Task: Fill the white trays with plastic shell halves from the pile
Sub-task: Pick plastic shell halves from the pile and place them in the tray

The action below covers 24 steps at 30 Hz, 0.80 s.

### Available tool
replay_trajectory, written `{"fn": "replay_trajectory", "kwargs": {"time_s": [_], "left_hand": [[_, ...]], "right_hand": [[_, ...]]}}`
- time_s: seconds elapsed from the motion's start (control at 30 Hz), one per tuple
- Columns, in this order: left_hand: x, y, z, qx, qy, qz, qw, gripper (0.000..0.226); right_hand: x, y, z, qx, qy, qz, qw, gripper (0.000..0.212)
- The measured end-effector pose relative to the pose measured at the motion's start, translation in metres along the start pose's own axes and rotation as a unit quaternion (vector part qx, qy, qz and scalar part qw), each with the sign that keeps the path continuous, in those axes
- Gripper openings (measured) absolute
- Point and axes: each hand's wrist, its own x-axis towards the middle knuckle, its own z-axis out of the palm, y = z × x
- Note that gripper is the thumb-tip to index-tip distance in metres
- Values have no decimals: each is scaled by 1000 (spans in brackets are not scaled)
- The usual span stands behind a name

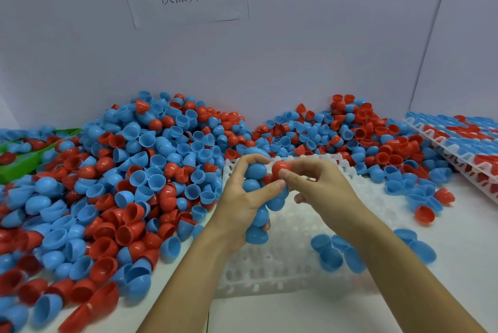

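Shell halves (258, 192) between both hands (277, 190)

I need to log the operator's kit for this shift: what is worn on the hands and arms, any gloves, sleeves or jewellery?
Nothing is worn that the head view shows. The left hand and the right hand are bare, with no gloves, rings or finger cots. Both forearms are bare down to the bottom edge of the picture: no sleeves, watch or wristband in sight. The fingernails look short and unpainted.
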Motion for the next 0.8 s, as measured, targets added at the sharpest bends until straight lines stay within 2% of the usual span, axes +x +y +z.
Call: {"fn": "replay_trajectory", "kwargs": {"time_s": [0.2, 0.3, 0.43, 0.57, 0.7, 0.8], "left_hand": [[2, 0, -2, -23, 46, 0, 999, 44], [4, -2, -4, -27, 86, -5, 996, 36], [4, -1, -5, -33, 105, -26, 994, 21], [3, 2, -4, -52, 104, -39, 992, 18], [1, 4, -4, -55, 103, -38, 992, 17], [0, 5, -3, -43, 89, -33, 995, 18]], "right_hand": [[-3, -2, -2, 38, 11, -10, 999, 9], [-4, -2, -3, 50, 20, -21, 998, 7], [-4, -3, -3, 3, 9, -54, 998, 13], [-5, -3, -6, -32, -23, -81, 996, 26], [-5, -1, -9, -125, -33, -73, 989, 46], [-6, 2, -6, -171, -27, -47, 984, 47]]}}
